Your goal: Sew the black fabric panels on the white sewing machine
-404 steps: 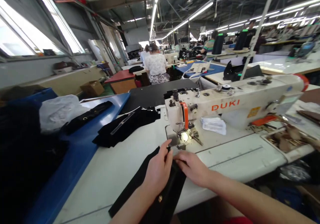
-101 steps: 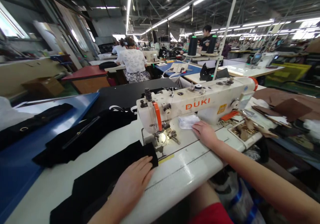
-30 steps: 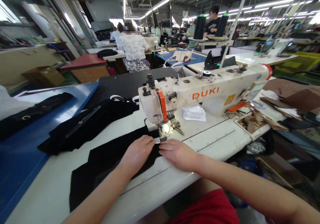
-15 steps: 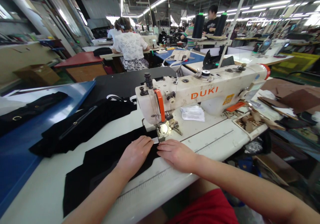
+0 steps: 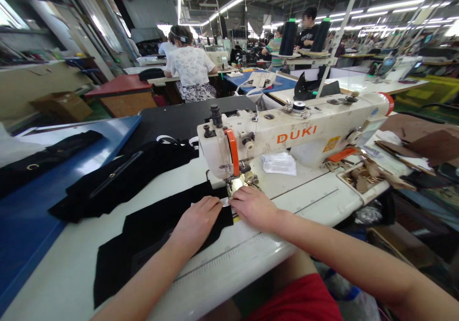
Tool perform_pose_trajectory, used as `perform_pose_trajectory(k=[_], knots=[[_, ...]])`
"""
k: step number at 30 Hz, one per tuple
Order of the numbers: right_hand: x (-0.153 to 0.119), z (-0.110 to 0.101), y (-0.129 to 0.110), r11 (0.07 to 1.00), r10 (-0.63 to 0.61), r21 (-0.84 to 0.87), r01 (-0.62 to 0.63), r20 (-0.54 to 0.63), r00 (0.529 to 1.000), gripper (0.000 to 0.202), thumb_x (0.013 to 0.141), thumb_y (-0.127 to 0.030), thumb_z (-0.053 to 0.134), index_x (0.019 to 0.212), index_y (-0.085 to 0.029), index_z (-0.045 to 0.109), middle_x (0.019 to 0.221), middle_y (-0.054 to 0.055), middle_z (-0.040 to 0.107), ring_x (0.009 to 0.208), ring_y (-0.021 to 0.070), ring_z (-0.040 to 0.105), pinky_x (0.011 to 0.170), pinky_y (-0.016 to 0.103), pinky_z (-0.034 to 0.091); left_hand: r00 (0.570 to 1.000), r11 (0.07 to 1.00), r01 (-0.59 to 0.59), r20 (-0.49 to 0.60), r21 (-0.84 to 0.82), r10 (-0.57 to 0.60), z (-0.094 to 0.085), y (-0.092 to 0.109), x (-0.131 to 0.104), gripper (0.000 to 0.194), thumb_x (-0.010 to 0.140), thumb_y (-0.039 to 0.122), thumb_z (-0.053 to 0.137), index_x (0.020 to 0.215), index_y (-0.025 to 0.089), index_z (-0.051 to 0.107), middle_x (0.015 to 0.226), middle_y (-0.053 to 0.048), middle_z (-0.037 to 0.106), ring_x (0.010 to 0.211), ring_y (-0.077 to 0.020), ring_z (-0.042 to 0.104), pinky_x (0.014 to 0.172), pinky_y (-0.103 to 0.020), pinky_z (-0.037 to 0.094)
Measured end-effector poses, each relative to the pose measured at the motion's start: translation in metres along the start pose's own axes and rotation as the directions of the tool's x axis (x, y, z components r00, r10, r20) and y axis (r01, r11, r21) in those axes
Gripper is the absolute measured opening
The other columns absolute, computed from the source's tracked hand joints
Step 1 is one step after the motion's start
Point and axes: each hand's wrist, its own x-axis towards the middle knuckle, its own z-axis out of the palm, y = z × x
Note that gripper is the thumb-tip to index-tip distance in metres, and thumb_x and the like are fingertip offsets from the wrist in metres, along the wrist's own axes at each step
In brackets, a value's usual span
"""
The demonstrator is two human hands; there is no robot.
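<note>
A black fabric piece (image 5: pixel 118 254) lies flat on the white sewing machine bed, its right end near the needle area. On that end a small white label (image 5: pixel 224 202) shows between my hands. My left hand (image 5: pixel 199 220) rests on the fabric, fingers together, fingertips on the label's left part. At the label's right end, my right hand (image 5: pixel 255 209) has its fingers bunched beside the presser foot; its fingertips partly hide what they pinch. The sewing machine (image 5: pixel 297 132) stands just beyond both hands, its lamp lighting the needle plate.
A stack of white labels (image 5: pixel 278 163) lies on the machine bed. Further right is a tray (image 5: pixel 364 180) of small metal parts. More black fabric pieces (image 5: pixel 122 177) lie to the left, by a blue board (image 5: pixel 32 225). Co-workers sit and stand at tables behind.
My right hand has moved up and closer to the needle area, onto the label's right end. The label now sits slightly higher on the fabric's end. My left hand stays on the fabric.
</note>
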Motion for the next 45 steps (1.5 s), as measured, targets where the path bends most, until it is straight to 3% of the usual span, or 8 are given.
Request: perform_pose_trajectory(k=[8, 14, 25, 45], knots=[[-0.001, 0.003, 0.001, 0.999, -0.028, -0.041, 0.028, -0.008, 1.000, 0.011, 0.093, -0.016, 0.054, 0.092, -0.015, 0.065, 0.090, 0.006, 0.061, 0.091, 0.0207, 0.052, 0.082, 0.033, 0.043, 0.999, 1.000, -0.027, -0.041, -0.004, 0.027, 0.006, 0.006, -0.012, 0.043, 0.098, 0.018, 0.027, 0.124, 0.009, 0.060, 0.124, -0.013, 0.065, 0.117, -0.0221, 0.058, 0.099, -0.038, 0.050], [0.002, 0.004, 0.007, 0.999, -0.050, -0.009, 0.050, -0.018, 0.999, 0.010, 0.092, -0.015, 0.056, 0.091, -0.014, 0.066, 0.089, 0.007, 0.062, 0.091, 0.0208, 0.053, 0.083, 0.034, 0.043, 0.997, 0.994, 0.077, 0.006, -0.074, -0.077, 0.005, 0.009, -0.008, 0.043, 0.099, 0.029, 0.032, 0.130, 0.013, 0.057, 0.129, -0.010, 0.063, 0.120, -0.0207, 0.057, 0.101, -0.038, 0.048], [0.009, 0.002, 0.028, 0.998, -0.047, -0.048, 0.047, 0.000, 0.999, 0.017, 0.094, -0.016, 0.051, 0.086, -0.013, 0.066, 0.087, 0.008, 0.064, 0.084, 0.0198, 0.056, 0.080, 0.033, 0.044, 0.982, 0.977, 0.180, 0.073, -0.115, -0.172, 0.011, 0.007, 0.019, 0.041, 0.098, 0.027, 0.036, 0.130, 0.014, 0.057, 0.131, -0.011, 0.062, 0.122, -0.0227, 0.056, 0.103, -0.042, 0.046], [0.010, 0.004, 0.026, 0.999, 0.002, -0.039, -0.003, -0.008, 1.000, 0.023, 0.097, -0.017, 0.046, 0.087, -0.013, 0.067, 0.088, 0.008, 0.064, 0.084, 0.0202, 0.056, 0.078, 0.033, 0.043, 0.991, 0.982, 0.129, 0.049, -0.138, -0.124, 0.013, -0.002, 0.021, 0.041, 0.097, 0.027, 0.036, 0.129, 0.015, 0.058, 0.130, -0.010, 0.063, 0.121, -0.0219, 0.056, 0.103, -0.041, 0.045]])
